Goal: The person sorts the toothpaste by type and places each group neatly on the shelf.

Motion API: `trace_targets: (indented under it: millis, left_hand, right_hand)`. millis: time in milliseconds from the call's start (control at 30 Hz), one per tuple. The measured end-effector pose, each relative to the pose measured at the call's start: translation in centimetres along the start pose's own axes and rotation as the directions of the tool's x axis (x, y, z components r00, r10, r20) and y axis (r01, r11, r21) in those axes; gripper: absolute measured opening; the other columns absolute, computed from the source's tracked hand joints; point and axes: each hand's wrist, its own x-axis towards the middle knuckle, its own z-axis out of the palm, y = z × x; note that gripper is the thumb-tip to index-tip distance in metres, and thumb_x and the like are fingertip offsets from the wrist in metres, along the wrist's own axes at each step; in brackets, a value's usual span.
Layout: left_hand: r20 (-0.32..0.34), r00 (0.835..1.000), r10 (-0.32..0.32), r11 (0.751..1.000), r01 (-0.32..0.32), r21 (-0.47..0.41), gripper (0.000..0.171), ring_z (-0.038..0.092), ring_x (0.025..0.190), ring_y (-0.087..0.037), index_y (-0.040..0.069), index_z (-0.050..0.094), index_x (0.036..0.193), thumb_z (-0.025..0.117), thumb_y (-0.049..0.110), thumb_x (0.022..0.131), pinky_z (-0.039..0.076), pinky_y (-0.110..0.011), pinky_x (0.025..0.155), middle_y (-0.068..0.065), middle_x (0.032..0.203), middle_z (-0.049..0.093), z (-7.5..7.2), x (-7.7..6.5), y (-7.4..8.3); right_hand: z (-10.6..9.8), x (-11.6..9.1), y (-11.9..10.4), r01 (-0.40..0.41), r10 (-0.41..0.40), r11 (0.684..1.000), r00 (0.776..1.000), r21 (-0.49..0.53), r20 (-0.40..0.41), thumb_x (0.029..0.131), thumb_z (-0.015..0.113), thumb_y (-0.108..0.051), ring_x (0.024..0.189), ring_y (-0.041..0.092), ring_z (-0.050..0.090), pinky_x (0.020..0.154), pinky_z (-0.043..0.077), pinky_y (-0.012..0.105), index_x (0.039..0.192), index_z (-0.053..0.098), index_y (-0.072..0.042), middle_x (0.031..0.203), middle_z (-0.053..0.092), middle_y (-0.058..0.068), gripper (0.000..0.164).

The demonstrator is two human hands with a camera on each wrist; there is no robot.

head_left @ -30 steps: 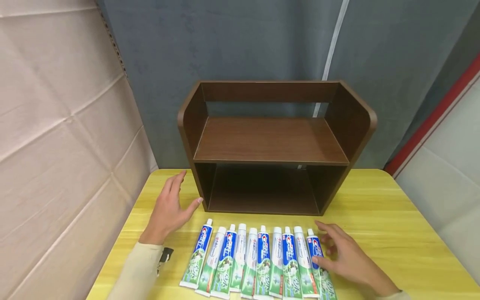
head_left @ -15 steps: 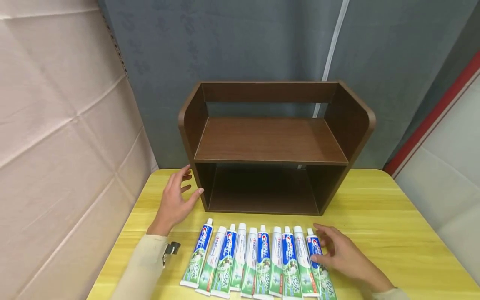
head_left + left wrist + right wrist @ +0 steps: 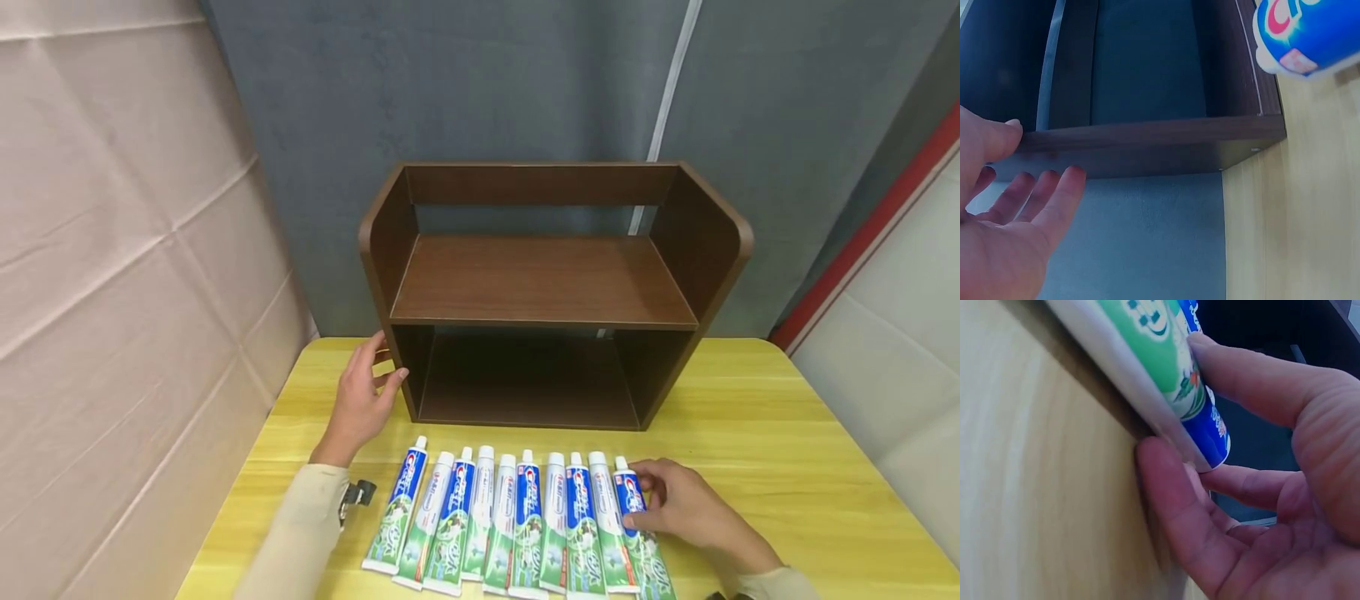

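Beside the left side panel of a dark brown two-tier shelf (image 3: 543, 279), my left hand (image 3: 360, 406) has its thumb at the panel's front edge. Its fingers are spread and fairly straight along the outer side in the left wrist view. On the yellow table, several toothpaste tubes lie in a row in front of the shelf, caps towards it. My right hand (image 3: 686, 506) pinches the rightmost toothpaste tube (image 3: 630, 493), which is blue and green. In the right wrist view its thumb (image 3: 1254, 378) lies on one side of that tube, with fingers at the other.
Blue-and-green tubes and white-and-green tubes (image 3: 555, 521) lie close together, some touching. The shelf has an upper board (image 3: 540, 279) and a lower compartment (image 3: 525, 379). A grey curtain (image 3: 480, 83) hangs behind, with a pale cloth wall (image 3: 127, 275) at the left.
My left hand has moved right and slightly forward, up to the shelf's side panel. My right hand has stayed at the rightmost tube, its fingers drawing in. The tubes lie in the same row.
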Motion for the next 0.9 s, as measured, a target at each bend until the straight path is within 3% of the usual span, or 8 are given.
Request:
trace_targets:
  millis: [200, 500, 667, 900]
  left_hand:
    - [-0.012, 1.0, -0.017, 1.0, 0.017, 0.02, 0.065, 0.062, 0.127, -0.042, 0.002, 0.038, 0.159, 0.07, 0.005, 0.101, 0.063, -0.052, 0.094, -0.022, 0.146, 0.054, 0.3, -0.1, 0.3]
    - [-0.01, 1.0, -0.029, 0.999, 0.029, 0.014, 0.065, 0.062, 0.128, -0.044, -0.001, 0.037, 0.159, 0.068, 0.004, 0.102, 0.062, -0.055, 0.094, -0.024, 0.149, 0.053, 0.6, -0.1, 0.6]
    - [-0.008, 0.999, -0.032, 0.999, 0.032, 0.018, 0.065, 0.062, 0.128, -0.044, -0.002, 0.036, 0.159, 0.068, 0.005, 0.102, 0.062, -0.057, 0.094, -0.025, 0.15, 0.052, 0.6, -0.2, 0.7]
    - [-0.003, 0.998, -0.057, 0.998, 0.057, 0.031, 0.066, 0.06, 0.131, -0.045, -0.001, 0.034, 0.16, 0.067, 0.006, 0.103, 0.062, -0.056, 0.095, -0.024, 0.153, 0.049, 0.6, -0.2, 0.7]
  right_hand:
    - [0.0, 0.0, -0.9, -0.002, 0.001, 1.0, 1.0, 0.015, 0.01, 0.075, 0.096, -0.028, 0.072, 0.008, 0.054, 0.061, 0.051, 0.023, 0.134, 0.062, 0.004, 0.095, 0.059, 0.006, 0.076]
    - [0.1, -0.4, -1.7, -0.093, 0.092, 0.995, 0.995, 0.025, 0.029, 0.079, 0.094, -0.026, 0.078, 0.018, 0.057, 0.062, 0.049, 0.025, 0.137, 0.056, -0.005, 0.093, 0.066, 0.003, 0.072]
    - [0.2, -0.6, -1.3, -0.082, 0.076, 0.991, 0.996, 0.108, 0.057, 0.083, 0.091, -0.023, 0.077, 0.019, 0.06, 0.062, 0.051, 0.026, 0.143, 0.051, -0.003, 0.093, 0.069, 0.005, 0.075]
    - [0.5, -1.0, -0.8, -0.046, 0.043, 0.99, 0.999, 0.136, 0.026, 0.085, 0.089, -0.023, 0.074, 0.014, 0.06, 0.062, 0.052, 0.025, 0.144, 0.051, -0.007, 0.095, 0.072, 0.007, 0.071]
